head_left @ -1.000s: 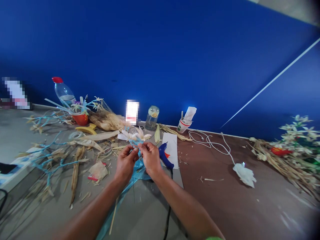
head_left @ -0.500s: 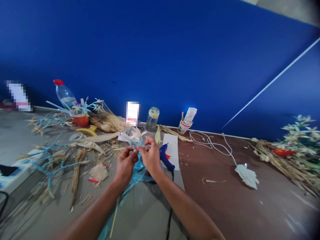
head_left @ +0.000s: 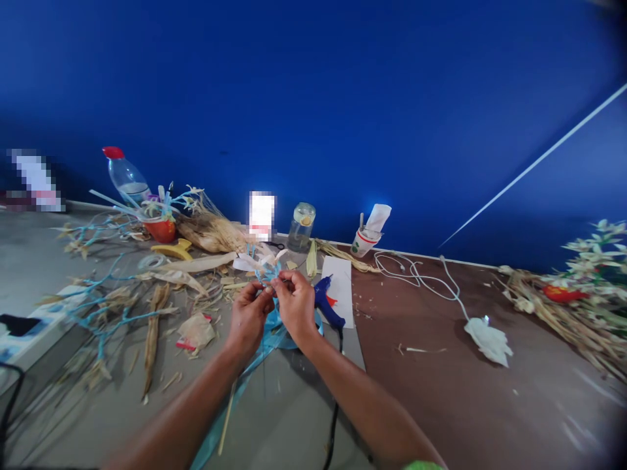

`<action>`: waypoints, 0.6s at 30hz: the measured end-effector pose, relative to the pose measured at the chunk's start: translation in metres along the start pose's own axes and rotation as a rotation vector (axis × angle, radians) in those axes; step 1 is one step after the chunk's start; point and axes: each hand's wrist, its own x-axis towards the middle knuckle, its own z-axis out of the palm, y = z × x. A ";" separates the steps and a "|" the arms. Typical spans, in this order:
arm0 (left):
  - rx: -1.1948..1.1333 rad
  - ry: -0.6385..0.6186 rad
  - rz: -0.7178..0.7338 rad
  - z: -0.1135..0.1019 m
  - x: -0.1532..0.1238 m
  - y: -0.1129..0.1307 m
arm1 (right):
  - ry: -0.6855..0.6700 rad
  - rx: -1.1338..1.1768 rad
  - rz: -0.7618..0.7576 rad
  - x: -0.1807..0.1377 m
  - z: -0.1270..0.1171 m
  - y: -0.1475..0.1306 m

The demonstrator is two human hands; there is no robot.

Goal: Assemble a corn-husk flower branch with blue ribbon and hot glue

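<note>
With my left hand point(head_left: 247, 320) and right hand point(head_left: 296, 307), I'm pinching the flower point(head_left: 266, 262) low down, thumbs and fingers clamping it. It's pointing up above the table point(head_left: 279, 421); the glue gun point(head_left: 333, 314) is lying just beside my right hand.

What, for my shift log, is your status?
Left hand, right hand: pinched at base of pale flower. Blue glue gun: near right hand.
</note>
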 end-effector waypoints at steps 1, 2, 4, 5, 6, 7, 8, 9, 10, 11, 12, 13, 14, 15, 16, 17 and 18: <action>0.001 -0.001 0.000 0.000 0.000 -0.001 | 0.001 0.001 -0.011 0.000 0.001 0.001; 0.006 -0.002 0.001 -0.001 0.000 -0.001 | 0.003 0.004 -0.017 0.000 0.001 0.002; 0.018 -0.006 -0.002 -0.001 0.000 -0.002 | 0.012 0.018 -0.019 0.000 0.002 0.001; 0.022 -0.009 -0.003 -0.001 0.000 -0.002 | 0.017 0.023 -0.016 0.000 0.002 0.001; 0.023 -0.013 -0.004 -0.001 0.000 -0.002 | 0.022 0.028 -0.015 0.000 0.002 0.000; 0.023 -0.018 -0.004 -0.001 0.000 -0.002 | 0.027 0.029 -0.016 0.000 0.002 -0.001; 0.022 -0.023 -0.003 -0.001 0.000 -0.002 | 0.032 0.024 -0.022 0.000 0.001 -0.001; 0.025 -0.028 -0.001 -0.002 0.000 -0.003 | 0.033 0.015 -0.029 0.000 0.001 -0.002; 0.029 -0.032 0.003 -0.002 0.000 -0.003 | 0.032 0.004 -0.037 -0.001 0.001 -0.002; 0.034 -0.036 0.003 -0.003 0.000 -0.004 | 0.031 -0.008 -0.043 -0.001 0.001 -0.002; 0.038 -0.039 0.003 -0.004 0.001 -0.004 | 0.028 -0.020 -0.045 -0.001 0.001 -0.001; 0.039 -0.040 0.002 -0.005 0.001 -0.005 | 0.026 -0.031 -0.044 -0.001 0.001 -0.001; 0.038 -0.039 0.000 -0.005 0.001 -0.005 | 0.025 -0.039 -0.042 -0.001 0.001 0.000; 0.036 -0.038 -0.003 -0.006 0.001 -0.006 | 0.026 -0.046 -0.039 -0.002 0.002 0.000; 0.036 -0.035 -0.004 -0.006 0.002 -0.006 | 0.027 -0.050 -0.037 -0.002 0.002 0.001; 0.037 -0.031 -0.002 -0.006 0.002 -0.007 | 0.028 -0.051 -0.034 -0.002 0.002 0.001; 0.040 -0.026 0.003 -0.006 0.002 -0.007 | 0.031 -0.049 -0.031 -0.002 0.003 0.002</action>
